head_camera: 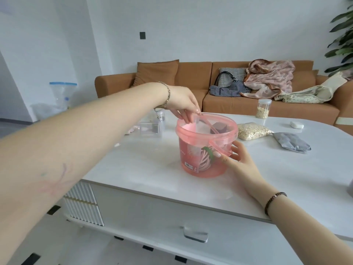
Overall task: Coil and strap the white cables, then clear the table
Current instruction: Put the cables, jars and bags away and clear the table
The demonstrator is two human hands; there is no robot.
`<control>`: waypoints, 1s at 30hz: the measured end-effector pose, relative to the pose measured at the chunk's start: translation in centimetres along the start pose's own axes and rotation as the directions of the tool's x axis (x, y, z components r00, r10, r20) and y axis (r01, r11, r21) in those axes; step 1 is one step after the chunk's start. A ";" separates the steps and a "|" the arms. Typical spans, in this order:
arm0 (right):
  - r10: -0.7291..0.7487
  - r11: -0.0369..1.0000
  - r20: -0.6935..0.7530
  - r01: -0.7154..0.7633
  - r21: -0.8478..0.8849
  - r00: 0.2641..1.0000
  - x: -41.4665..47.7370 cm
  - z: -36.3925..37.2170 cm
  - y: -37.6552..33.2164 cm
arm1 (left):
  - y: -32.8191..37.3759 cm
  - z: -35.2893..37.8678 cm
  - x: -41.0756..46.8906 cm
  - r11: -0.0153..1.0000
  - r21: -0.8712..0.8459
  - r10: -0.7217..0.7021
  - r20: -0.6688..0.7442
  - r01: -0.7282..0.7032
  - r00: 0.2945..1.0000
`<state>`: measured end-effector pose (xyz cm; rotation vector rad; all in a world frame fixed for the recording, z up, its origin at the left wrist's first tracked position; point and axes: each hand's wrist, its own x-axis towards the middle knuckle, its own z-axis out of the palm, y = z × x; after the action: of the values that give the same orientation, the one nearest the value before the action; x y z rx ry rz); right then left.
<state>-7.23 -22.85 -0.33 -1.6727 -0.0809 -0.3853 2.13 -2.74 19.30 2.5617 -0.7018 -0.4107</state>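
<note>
Left fingers (188, 116) pinch bucket (193, 167) rim; right fingers (238, 150) grip side; white table (133, 159), brown sofa (193, 75).

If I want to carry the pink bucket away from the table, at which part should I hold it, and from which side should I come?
Probably the handle: it hangs folded down on the near right side of the pink bucket, by the right hand. Come from that side, swing it up over the rim and lift straight, as the bucket stands upright.

Coiled cable (204, 163) blurred behind tinted bucket (216, 171) wall — plant (343, 39) cut by right edge.
</note>
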 end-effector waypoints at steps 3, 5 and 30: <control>-0.001 1.000 -0.004 0.001 -0.019 1.000 0.0 0.1 0.0 | -4.8 -3.0 -3.7 0.999 0.023 -0.039 -0.262 0.047 0.964; -0.004 1.000 0.000 0.004 -0.030 1.000 0.0 0.1 0.2 | -9.0 -2.8 -5.6 0.982 0.104 -0.122 -0.293 0.159 0.948; 0.035 0.725 0.204 0.116 -0.679 0.978 -1.1 3.7 -0.8 | -25.6 6.3 -9.0 0.553 0.253 -0.481 -0.681 0.794 0.552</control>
<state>-7.74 -18.91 -0.27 -2.4640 -0.1383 -0.2858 2.62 19.62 2.69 3.1874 0.5318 0.3940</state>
